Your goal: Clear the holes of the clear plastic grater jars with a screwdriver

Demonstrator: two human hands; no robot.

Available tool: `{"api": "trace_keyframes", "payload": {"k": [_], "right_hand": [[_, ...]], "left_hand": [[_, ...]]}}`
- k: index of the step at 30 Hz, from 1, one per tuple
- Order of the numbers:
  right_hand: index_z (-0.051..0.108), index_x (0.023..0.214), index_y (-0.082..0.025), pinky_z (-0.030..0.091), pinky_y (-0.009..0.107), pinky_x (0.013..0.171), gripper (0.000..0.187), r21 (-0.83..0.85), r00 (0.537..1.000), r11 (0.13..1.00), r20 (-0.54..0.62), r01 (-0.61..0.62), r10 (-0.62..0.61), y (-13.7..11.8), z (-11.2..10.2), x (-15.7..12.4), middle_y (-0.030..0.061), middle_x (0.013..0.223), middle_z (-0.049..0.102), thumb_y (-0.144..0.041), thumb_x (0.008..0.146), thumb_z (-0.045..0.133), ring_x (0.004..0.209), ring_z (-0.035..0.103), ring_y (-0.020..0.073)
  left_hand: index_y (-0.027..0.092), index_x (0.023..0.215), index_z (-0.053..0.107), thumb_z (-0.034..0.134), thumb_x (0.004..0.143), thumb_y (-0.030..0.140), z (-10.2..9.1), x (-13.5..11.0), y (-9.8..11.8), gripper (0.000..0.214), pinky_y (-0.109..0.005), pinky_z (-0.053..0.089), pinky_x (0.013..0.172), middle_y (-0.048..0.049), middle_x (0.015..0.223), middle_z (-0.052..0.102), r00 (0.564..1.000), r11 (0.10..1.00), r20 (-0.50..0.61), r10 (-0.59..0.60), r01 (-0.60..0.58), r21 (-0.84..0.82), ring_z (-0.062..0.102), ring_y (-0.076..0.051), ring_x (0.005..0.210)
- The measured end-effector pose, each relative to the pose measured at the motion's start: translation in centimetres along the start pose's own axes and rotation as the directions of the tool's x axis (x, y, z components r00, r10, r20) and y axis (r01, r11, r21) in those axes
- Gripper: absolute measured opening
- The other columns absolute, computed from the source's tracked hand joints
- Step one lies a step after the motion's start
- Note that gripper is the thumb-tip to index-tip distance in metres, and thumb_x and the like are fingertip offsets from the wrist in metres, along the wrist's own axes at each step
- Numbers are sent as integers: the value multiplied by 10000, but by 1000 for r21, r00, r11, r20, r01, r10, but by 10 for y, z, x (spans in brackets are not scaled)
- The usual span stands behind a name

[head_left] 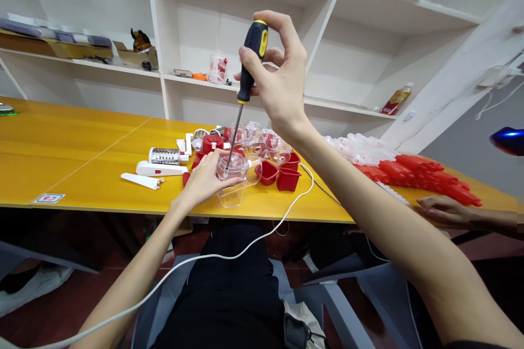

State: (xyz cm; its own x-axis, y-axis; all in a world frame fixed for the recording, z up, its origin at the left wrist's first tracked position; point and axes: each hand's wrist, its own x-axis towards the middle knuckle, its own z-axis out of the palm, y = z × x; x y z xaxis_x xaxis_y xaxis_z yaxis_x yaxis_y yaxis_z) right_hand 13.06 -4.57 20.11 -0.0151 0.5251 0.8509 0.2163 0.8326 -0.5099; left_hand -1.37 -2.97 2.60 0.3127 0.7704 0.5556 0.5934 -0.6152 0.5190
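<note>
My right hand (pixel 278 73) is closed around the black and yellow handle of a screwdriver (pixel 248 73), held upright. Its thin shaft runs down into a clear plastic housing (pixel 239 174) at the yellow table's near edge. My left hand (pixel 204 177) grips that clear housing from the left and steadies it on the table. Behind the housing lie several clear plastic parts (pixel 256 139) and red plastic cups (pixel 286 174).
A metal grater drum (pixel 164 156) and white plastic pieces (pixel 158 170) lie left of my hands. Stacked red parts (pixel 426 177) and clear parts (pixel 360 147) sit at the right, where another person's hand (pixel 444 208) rests. White shelves (pixel 164 73) stand behind. A white cable (pixel 262 234) hangs over the table edge (pixel 123 208).
</note>
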Motion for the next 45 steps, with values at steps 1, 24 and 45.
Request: {"api": "trace_keyframes", "payload": {"k": [1, 24, 45], "right_hand": [[476, 1095, -331, 550, 305, 524, 353, 25, 1000, 1000, 9, -15, 15, 1, 0, 1, -19, 802, 623, -366, 776, 623, 656, 645, 177], [570, 1043, -362, 551, 311, 544, 290, -14, 998, 998, -15, 65, -66, -2, -2, -1, -41, 862, 624, -340, 771, 670, 661, 615, 144], [582, 1119, -379, 579, 337, 571, 354, -38, 1000, 999, 0, 28, -28, -1, -7, -2, -28, 931, 644, -402, 784, 694, 737, 681, 180]], "left_hand": [[227, 1229, 502, 735, 790, 591, 0, 0, 0, 616, -465, 512, 951, -81, 1199, 638, 1000, 1000, 2, -3, 3, -3, 630, -300, 1098], [235, 1246, 495, 728, 791, 587, 0, 0, -1, 620, -464, 510, 955, -79, 1225, 635, 1000, 1000, 12, -6, 6, -6, 623, -307, 1128], [226, 1240, 501, 724, 796, 592, 0, 0, -1, 617, -470, 504, 953, -91, 1210, 635, 1000, 1000, 13, -1, 1, -2, 618, -315, 1131]]}}
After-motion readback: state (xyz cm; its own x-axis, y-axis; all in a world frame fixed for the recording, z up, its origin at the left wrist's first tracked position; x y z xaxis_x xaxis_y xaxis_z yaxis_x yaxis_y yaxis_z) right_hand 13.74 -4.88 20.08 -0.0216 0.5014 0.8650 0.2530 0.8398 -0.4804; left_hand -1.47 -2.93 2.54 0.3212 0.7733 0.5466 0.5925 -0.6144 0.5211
